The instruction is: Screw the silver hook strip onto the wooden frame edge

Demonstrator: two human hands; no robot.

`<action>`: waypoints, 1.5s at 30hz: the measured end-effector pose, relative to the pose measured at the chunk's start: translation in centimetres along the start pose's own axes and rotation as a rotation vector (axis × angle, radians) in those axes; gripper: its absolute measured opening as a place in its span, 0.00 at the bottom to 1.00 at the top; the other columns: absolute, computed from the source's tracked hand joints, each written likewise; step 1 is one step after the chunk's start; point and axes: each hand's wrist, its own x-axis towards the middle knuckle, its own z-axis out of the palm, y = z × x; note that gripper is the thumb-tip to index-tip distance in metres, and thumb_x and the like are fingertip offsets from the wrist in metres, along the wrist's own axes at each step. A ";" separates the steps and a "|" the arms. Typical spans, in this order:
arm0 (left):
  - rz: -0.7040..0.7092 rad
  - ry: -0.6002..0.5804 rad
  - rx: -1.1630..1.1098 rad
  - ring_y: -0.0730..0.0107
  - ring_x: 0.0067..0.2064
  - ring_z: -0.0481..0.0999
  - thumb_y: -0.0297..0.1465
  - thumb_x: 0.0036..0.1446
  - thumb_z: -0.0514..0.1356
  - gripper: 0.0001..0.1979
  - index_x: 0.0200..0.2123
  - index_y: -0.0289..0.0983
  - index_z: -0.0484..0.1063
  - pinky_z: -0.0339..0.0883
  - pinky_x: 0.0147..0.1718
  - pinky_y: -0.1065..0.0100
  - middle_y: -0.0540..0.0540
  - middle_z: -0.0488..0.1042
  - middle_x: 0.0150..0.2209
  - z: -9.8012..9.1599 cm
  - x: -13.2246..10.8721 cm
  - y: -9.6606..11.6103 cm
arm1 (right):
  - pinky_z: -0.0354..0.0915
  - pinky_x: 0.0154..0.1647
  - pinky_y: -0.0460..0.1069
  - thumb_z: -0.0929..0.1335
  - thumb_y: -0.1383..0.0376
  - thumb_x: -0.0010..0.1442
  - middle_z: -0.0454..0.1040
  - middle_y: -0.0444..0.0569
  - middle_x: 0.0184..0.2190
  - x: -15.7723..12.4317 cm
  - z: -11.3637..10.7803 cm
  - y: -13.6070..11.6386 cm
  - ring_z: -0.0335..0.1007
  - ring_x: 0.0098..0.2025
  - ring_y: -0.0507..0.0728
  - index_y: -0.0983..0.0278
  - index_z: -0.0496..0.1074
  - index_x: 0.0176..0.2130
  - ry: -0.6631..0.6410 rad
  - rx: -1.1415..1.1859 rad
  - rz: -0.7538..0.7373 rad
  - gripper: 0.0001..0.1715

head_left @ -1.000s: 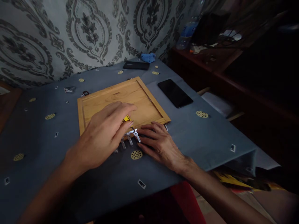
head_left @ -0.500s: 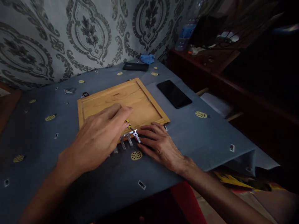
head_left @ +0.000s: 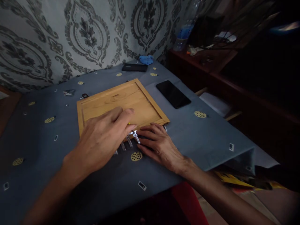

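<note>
A framed wooden board lies on the cloth-covered table, with a row of shiny metal hooks along its near edge. My left hand is closed over a screwdriver; only a bit of its yellow handle shows between the fingers. Its tip is hidden near the rightmost hook. On the board's near right edge rests my right hand, fingers stretched out, their tips right beside that hook. My left hand covers the board's near left part and some of the hooks.
To the right of the board lies a black phone. A dark flat case and a blue cloth are at the back by the wall. Small metal parts lie at left. A bottle stands on the brown desk.
My left hand has turned and shifted slightly right, and now covers most of the screwdriver that showed before. The right hand stays in place by the hook. The view has shifted a little.
</note>
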 end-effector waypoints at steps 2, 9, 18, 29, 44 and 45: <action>-0.004 0.016 -0.031 0.65 0.35 0.78 0.32 0.71 0.51 0.10 0.49 0.38 0.68 0.66 0.29 0.67 0.45 0.76 0.39 0.2 0.0 0.1 | 0.61 0.60 0.63 0.66 0.62 0.70 0.80 0.47 0.49 0.0 0.0 0.0 0.71 0.54 0.60 0.58 0.80 0.42 0.007 -0.006 0.001 0.11; 0.017 -0.033 -0.182 0.66 0.40 0.78 0.26 0.69 0.48 0.16 0.58 0.40 0.62 0.69 0.34 0.67 0.45 0.75 0.46 -0.3 -0.2 -0.1 | 0.61 0.60 0.61 0.66 0.62 0.70 0.80 0.48 0.49 0.0 0.0 -0.1 0.72 0.54 0.61 0.60 0.80 0.42 0.009 -0.003 -0.005 0.12; -0.043 -0.028 -0.107 0.57 0.42 0.80 0.35 0.69 0.55 0.17 0.57 0.36 0.63 0.70 0.33 0.63 0.43 0.79 0.44 0.1 -0.1 -0.2 | 0.61 0.60 0.61 0.66 0.62 0.70 0.80 0.47 0.50 0.0 -0.1 -0.1 0.71 0.54 0.60 0.59 0.80 0.42 -0.004 0.013 0.010 0.12; 0.032 -0.107 -0.286 0.64 0.47 0.77 0.25 0.68 0.50 0.14 0.55 0.39 0.64 0.70 0.41 0.66 0.46 0.76 0.48 -0.8 -0.1 -0.4 | 0.60 0.60 0.61 0.65 0.62 0.70 0.80 0.49 0.50 0.0 0.0 0.1 0.72 0.53 0.61 0.60 0.80 0.43 -0.003 0.008 -0.002 0.13; -0.107 -0.031 -0.246 0.59 0.47 0.79 0.33 0.66 0.54 0.13 0.51 0.39 0.71 0.72 0.43 0.63 0.47 0.80 0.48 -1.6 -0.2 -2.9 | 0.59 0.61 0.61 0.66 0.62 0.70 0.80 0.47 0.50 -0.1 0.2 0.1 0.71 0.55 0.60 0.59 0.79 0.41 -0.001 0.016 0.003 0.11; -0.138 -0.031 -0.248 0.60 0.45 0.80 0.33 0.66 0.55 0.11 0.48 0.39 0.72 0.71 0.40 0.64 0.47 0.80 0.46 -1.4 -0.1 -3.0 | 0.59 0.61 0.61 0.66 0.62 0.70 0.80 0.47 0.50 -0.1 0.1 0.2 0.71 0.55 0.60 0.60 0.79 0.41 0.003 0.011 -0.002 0.11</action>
